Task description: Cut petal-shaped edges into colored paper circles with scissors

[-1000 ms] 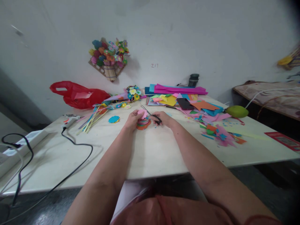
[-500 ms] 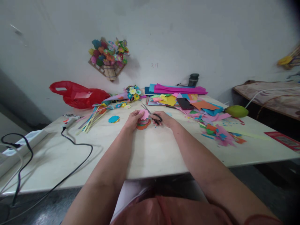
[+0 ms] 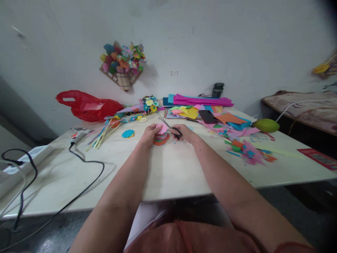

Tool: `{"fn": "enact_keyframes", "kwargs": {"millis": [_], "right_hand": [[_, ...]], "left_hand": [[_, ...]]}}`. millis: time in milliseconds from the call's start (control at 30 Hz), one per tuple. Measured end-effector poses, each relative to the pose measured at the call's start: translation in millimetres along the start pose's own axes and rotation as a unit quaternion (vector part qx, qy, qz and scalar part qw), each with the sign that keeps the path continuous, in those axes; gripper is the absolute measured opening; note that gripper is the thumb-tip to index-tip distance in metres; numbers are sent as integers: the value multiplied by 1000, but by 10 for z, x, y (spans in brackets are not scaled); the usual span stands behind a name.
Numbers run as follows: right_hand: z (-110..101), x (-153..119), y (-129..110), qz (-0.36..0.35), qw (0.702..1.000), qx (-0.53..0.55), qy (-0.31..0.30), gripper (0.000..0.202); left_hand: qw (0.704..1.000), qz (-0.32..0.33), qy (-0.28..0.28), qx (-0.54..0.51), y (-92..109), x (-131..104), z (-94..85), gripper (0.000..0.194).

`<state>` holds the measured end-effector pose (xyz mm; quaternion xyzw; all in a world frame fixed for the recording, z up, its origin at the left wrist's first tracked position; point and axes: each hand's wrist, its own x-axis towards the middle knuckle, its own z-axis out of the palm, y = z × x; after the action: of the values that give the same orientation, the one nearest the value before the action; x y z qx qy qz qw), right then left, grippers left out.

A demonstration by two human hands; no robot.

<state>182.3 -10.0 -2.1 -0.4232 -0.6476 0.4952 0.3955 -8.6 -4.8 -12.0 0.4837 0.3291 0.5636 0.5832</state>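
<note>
Between the fingers of my left hand is a pink scalloped paper piece, pinched at its left edge. My right hand is wrapped round the black handles of a pair of scissors, whose blades point up and to the left, just beyond the pink piece. Directly below the pink piece lies a stack of coloured paper rounds on the table, orange at the bottom and partly hidden. Left of my hands rests a small pile of blue scalloped paper pieces.
Paper scraps, a phone and a green fruit lie to the right. Coloured sheets are stacked at the back. On the left are paper strips, a red bag, a glue gun and a power strip.
Almost nothing differs. Both hands keep their place and their hold, with only a very slight shift of the right fingers around the scissors.
</note>
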Motion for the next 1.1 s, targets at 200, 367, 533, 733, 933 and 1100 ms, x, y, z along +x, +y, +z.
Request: {"fn": "enact_keyframes", "kwargs": {"millis": [200, 367, 533, 733, 933, 1100], "right_hand": [[-58, 66, 1, 75, 958, -220, 167, 35], [-40, -4, -79, 53, 865, -464, 184, 35], [9, -57, -162, 62, 844, -514, 140, 33], [-58, -21, -136, 62, 877, -468, 91, 41], [-168, 68, -35, 18, 921, -384, 60, 18], [-127, 59, -57, 22, 954, -270, 125, 39]], "left_hand": [[1000, -17, 0, 4, 9, -4, 11, 34], [1000, -28, -8, 2, 12, -4, 14, 32], [999, -29, -17, 0, -9, 2, 8, 34], [998, -48, -27, -9, 6, -4, 25, 32], [997, -55, -30, 37, -4, 2, 8, 36], [992, -35, -60, 107, -2, 1, 10, 41]]}}
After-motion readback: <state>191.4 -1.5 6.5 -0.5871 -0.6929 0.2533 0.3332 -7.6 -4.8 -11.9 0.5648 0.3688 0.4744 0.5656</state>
